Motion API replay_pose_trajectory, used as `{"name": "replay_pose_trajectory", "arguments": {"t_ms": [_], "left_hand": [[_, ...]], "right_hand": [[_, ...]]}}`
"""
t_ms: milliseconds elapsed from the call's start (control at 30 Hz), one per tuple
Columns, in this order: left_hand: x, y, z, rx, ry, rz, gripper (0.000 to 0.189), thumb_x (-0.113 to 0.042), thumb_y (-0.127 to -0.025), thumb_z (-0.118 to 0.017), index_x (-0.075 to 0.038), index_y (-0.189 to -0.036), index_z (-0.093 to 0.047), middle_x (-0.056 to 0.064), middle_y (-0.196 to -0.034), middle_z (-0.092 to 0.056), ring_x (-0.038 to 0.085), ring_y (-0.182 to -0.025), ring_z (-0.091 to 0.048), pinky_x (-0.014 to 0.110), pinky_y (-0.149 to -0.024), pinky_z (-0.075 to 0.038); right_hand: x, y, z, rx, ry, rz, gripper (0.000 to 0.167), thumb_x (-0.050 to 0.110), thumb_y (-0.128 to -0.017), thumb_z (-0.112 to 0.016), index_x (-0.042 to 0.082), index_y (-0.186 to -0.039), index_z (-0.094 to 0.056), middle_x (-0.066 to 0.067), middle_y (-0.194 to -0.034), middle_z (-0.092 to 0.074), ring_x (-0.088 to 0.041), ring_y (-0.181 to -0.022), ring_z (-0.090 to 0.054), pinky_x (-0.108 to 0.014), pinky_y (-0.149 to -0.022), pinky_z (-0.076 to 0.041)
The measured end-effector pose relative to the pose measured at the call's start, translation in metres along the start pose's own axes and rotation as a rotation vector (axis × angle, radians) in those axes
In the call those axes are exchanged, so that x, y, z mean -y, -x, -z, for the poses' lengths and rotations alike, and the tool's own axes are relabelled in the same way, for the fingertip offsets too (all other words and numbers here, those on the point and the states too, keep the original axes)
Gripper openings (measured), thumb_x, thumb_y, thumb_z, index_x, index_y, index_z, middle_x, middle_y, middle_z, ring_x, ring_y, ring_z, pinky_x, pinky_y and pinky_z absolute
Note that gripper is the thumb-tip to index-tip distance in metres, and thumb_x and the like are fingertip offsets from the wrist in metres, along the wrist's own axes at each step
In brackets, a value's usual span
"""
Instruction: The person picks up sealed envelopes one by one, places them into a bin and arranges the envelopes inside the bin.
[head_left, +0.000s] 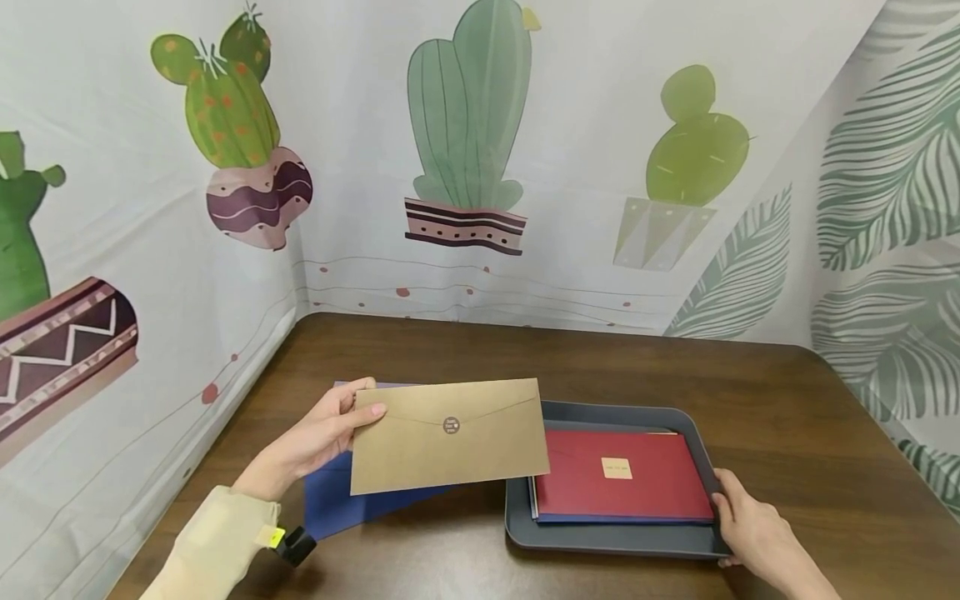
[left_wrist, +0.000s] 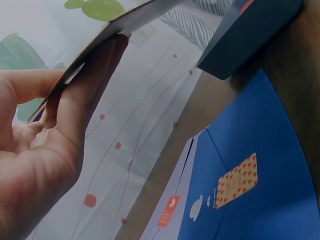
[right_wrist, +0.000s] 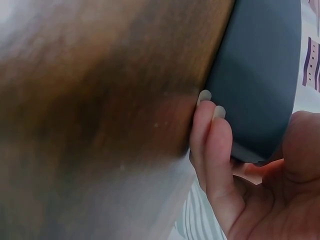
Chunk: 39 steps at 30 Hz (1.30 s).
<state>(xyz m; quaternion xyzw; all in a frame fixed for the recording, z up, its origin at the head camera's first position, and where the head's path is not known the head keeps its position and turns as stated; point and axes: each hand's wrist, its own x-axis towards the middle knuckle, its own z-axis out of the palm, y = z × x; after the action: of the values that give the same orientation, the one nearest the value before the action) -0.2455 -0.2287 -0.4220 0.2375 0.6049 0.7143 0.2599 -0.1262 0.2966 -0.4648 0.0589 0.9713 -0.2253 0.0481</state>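
Note:
My left hand pinches a gold envelope by its left end, thumb on the face with the round dark sticker. It is held above the table, its right end overlapping the tray's left edge in the head view. With my right hand I grip the right side of the dark grey tray; in the right wrist view fingers curl under its wall. A red envelope with a pale square label tops a stack inside the tray.
Left of the tray lies a blue envelope, partly hidden by the gold one; the left wrist view shows its heart-patterned label. Beside it is a lilac envelope with an orange label. A cactus-print curtain hangs behind the wooden table.

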Motion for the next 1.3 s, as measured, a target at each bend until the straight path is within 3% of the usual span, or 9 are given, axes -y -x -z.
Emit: {"name": "replay_pose_trajectory", "arguments": {"t_ms": [133,433,700,933,1300], "left_hand": [[-0.001,-0.003,-0.004,0.036,0.013,-0.025,0.008,-0.005,-0.103,-0.041,-0.013,-0.101,-0.043,-0.003,-0.094,-0.065,0.011,-0.082,-0.068,0.034,-0.070,-0.059],[0.008,-0.012,-0.018,0.062,0.002,0.014,0.007,-0.006,-0.103,-0.041,-0.010,-0.106,-0.045,0.000,-0.102,-0.066,0.015,-0.088,-0.069,0.036,-0.072,-0.059],[0.009,-0.019,-0.026,0.043,0.026,0.050,0.006,-0.007,-0.102,-0.044,-0.010,-0.107,-0.043,0.000,-0.099,-0.064,0.013,-0.084,-0.068,0.032,-0.069,-0.059],[0.012,-0.026,-0.031,0.043,0.020,0.085,0.009,-0.011,-0.101,-0.048,-0.008,-0.109,-0.045,0.002,-0.104,-0.066,0.015,-0.089,-0.069,0.038,-0.074,-0.059],[0.012,-0.034,-0.035,0.034,0.013,0.092,0.014,-0.011,-0.102,-0.048,-0.007,-0.113,-0.044,0.005,-0.106,-0.065,0.016,-0.090,-0.070,0.037,-0.074,-0.060]], "right_hand": [[0.000,0.001,0.000,0.000,0.002,-0.001,0.032,0.012,-0.100,-0.041,0.003,-0.131,-0.038,-0.027,-0.089,-0.068,-0.008,-0.041,-0.060,-0.046,-0.058,-0.050],[0.000,0.001,0.000,0.009,-0.016,-0.014,0.033,0.013,-0.101,-0.040,0.004,-0.132,-0.037,-0.029,-0.092,-0.067,-0.009,-0.041,-0.061,-0.044,-0.058,-0.050],[-0.002,0.000,-0.001,0.006,-0.006,-0.013,0.031,0.012,-0.101,-0.040,0.005,-0.131,-0.038,-0.031,-0.094,-0.066,-0.010,-0.042,-0.062,-0.045,-0.058,-0.050],[-0.002,0.001,0.000,-0.009,-0.005,-0.007,0.031,0.013,-0.101,-0.041,0.005,-0.131,-0.038,-0.029,-0.091,-0.068,-0.009,-0.040,-0.061,-0.046,-0.058,-0.050],[0.001,0.001,0.001,-0.001,-0.016,-0.015,0.031,0.013,-0.102,-0.040,0.007,-0.132,-0.038,-0.021,-0.084,-0.069,-0.008,-0.041,-0.060,-0.044,-0.058,-0.050]]}}
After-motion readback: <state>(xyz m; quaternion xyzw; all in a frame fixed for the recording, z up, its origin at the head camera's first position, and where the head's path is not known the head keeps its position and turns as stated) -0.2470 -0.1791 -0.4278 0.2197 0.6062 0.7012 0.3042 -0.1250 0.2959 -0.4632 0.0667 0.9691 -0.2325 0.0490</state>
